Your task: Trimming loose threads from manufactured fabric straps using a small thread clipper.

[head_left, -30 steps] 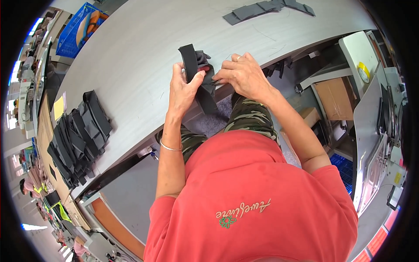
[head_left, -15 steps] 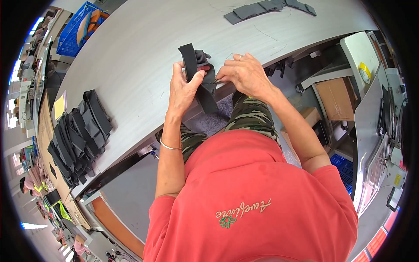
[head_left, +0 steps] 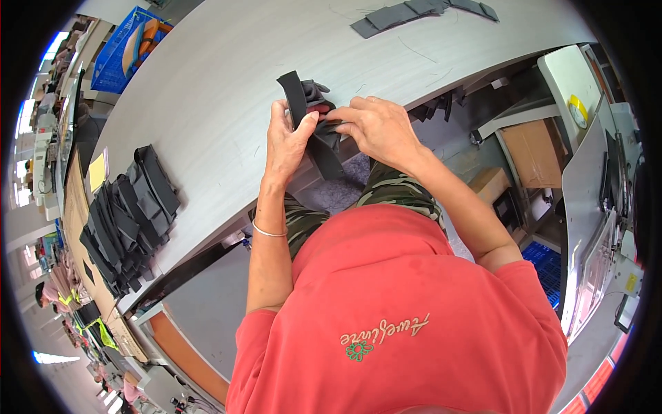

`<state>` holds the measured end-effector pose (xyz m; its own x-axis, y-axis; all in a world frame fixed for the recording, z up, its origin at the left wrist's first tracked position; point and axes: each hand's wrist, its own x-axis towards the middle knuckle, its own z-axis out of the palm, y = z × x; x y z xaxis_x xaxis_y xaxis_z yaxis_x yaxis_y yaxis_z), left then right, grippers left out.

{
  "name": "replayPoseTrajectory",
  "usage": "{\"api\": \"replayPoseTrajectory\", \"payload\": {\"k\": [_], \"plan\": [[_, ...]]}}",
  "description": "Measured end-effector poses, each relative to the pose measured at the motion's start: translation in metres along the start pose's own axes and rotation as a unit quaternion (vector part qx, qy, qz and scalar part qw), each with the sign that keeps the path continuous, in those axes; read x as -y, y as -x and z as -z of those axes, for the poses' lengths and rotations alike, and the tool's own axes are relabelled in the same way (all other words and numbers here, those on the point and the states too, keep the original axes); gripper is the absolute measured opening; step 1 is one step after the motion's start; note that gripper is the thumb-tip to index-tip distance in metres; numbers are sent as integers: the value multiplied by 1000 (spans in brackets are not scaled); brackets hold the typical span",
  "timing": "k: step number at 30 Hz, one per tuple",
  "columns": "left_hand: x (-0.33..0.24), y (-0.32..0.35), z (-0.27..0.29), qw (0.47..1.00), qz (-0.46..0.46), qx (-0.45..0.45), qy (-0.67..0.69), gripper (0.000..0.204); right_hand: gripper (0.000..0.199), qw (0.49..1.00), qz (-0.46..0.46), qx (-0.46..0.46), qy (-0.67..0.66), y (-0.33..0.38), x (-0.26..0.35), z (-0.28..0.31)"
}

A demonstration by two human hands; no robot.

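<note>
A folded dark grey fabric piece [head_left: 295,96] with a long flat band is held up at the table's near edge. My left hand [head_left: 284,152] is closed round it, thumb on top, and a bit of red shows beside the thumb. From the right, my right hand [head_left: 380,131] pinches the fabric close to the left thumb; what exactly lies between its fingertips is partly hidden. The band's lower end hangs past the table edge over my lap.
On the pale table [head_left: 214,90], a pile of similar dark fabric pieces [head_left: 131,214] lies at left, and joined grey strips [head_left: 407,15] lie at the far side. A blue basket [head_left: 110,65] stands far left. Cardboard boxes [head_left: 531,155] sit at right, below table height.
My right hand has moved slightly left, from the fabric's right edge to beside the left thumb. The left hand keeps its hold, almost unmoved.
</note>
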<state>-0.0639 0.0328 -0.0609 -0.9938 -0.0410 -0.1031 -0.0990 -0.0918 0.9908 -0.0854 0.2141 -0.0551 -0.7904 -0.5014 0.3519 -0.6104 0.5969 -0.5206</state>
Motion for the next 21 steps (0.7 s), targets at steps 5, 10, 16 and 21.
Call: {"api": "replayPoseTrajectory", "payload": {"k": [5,10,16,21], "plan": [[-2,1,0,1000,-4,-2,-17,31,21,998,-18,17,54,1,6,-10],[3,2,-1,1000,-23,-13,2,30,30,995,-27,8,92,5,12,-17],[8,4,0,997,-56,-34,32,29,32,990,-16,-57,127,10,16,-24],[13,7,7,994,-72,-50,60,29,35,978,-39,-131,157,9,16,-12]]}}
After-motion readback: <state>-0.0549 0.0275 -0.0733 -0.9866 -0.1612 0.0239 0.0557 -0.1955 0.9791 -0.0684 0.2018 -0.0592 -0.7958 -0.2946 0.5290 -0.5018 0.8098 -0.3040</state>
